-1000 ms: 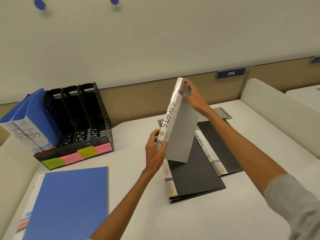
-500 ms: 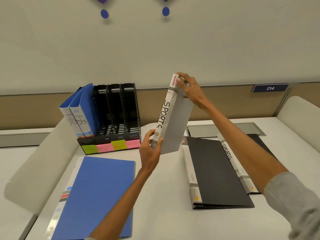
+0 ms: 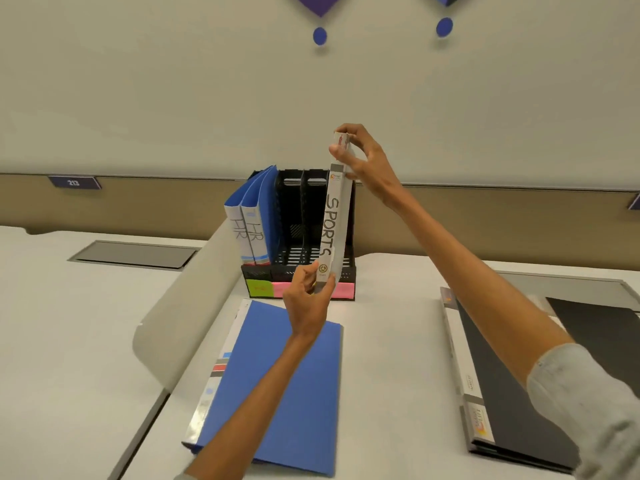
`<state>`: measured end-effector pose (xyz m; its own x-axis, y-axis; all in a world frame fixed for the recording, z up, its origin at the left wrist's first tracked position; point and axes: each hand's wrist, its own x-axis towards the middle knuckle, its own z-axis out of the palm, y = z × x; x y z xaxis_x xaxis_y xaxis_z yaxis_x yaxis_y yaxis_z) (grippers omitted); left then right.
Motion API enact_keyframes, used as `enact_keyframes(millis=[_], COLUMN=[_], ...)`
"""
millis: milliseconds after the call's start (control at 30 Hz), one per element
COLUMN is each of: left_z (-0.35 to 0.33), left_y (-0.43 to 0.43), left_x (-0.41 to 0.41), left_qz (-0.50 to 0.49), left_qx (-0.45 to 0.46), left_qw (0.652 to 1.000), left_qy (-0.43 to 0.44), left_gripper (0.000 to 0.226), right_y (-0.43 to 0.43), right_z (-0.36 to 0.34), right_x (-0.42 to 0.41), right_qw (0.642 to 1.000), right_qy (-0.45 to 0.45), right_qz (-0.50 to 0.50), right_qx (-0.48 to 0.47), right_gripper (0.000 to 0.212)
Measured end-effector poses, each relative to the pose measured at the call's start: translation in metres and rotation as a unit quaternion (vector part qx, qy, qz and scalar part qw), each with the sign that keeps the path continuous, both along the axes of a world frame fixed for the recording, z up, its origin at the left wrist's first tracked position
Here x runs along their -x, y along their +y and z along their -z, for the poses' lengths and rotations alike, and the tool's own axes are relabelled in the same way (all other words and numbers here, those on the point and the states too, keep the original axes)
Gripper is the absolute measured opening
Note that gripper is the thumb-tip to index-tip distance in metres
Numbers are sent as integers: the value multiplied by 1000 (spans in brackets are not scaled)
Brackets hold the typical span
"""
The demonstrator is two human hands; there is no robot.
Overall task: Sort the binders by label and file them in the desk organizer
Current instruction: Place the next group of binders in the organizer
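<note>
The left hand [image 3: 306, 306] pinches the SPORTS binder [image 3: 334, 220] at its foot, the right hand [image 3: 363, 157] at its top, upright just before the organizer [image 3: 294, 254]. Its foot could snag the front lip [image 3: 270, 273] or a divider [image 3: 302, 209].

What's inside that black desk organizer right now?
In the organizer, two blue HR binders stand leftmost; the middle slots show only black mesh. The hand-held SPORTS binder covers the right slot.
</note>
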<state>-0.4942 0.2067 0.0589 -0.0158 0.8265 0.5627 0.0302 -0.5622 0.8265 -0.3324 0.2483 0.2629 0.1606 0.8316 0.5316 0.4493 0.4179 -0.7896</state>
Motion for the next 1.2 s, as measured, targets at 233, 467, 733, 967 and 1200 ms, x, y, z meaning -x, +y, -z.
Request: enact_keyframes(millis=[233, 467, 733, 967, 1200], left_z=[-8, 2, 14, 22, 37], left_y=[28, 67, 100, 124, 161], left_x=[44, 70, 72, 63, 52], left_qz=[-32, -83, -77, -59, -93], left_qx=[-11, -9, 14, 41, 80], left_qw=[999, 996, 996, 996, 992], left_qy=[-30, -41, -48, -51, 13], left_gripper=[32, 32, 35, 32, 27], right_y=[36, 62, 95, 123, 147], right_z=[-17, -21, -11, 3, 25], right_x=[59, 90, 104, 100, 92], right_qw=[999, 996, 996, 996, 996], right_qy=[-11, 9, -8, -32, -45], right_qz=[-43, -82, -84, -65, -60], right_qx=[-19, -40, -42, -44, -40], right_gripper=[37, 35, 36, 33, 33])
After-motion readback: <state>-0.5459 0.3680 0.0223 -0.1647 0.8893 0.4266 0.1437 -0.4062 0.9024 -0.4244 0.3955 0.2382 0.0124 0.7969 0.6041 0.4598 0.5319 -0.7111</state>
